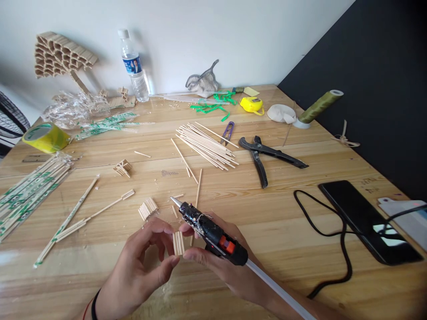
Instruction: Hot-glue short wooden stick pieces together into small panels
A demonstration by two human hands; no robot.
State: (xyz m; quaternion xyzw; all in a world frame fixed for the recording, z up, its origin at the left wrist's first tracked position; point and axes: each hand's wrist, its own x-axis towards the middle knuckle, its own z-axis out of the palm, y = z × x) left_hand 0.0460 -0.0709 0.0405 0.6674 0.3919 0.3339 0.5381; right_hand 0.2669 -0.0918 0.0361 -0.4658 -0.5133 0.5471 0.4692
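1. Pale wall point(240, 40) at far side; wooden bench point(280, 235) below it, scattered with loose sticks point(207, 146) far of the hands, black cutters point(262, 158) just right of these.
2. Left hand point(138, 260): grip nearly closed, thumb and fingertip pinching the left edge of a small stick panel point(179, 244).
3. Right hand point(222, 272): grip closed on a black glue gun point(203, 226), handle hidden beneath its body; thumb and a fingertip also touch the panel's right edge.
4. Panel position: between both grips, at the near side of the bench, sticks roughly upright in view. Nozzle points far left, beyond the panel and apart from it.
5. Small stick block point(148, 208) on bench, just far of left-hand fingers.
6. Phone point(367, 222) with black cable, well to the right.
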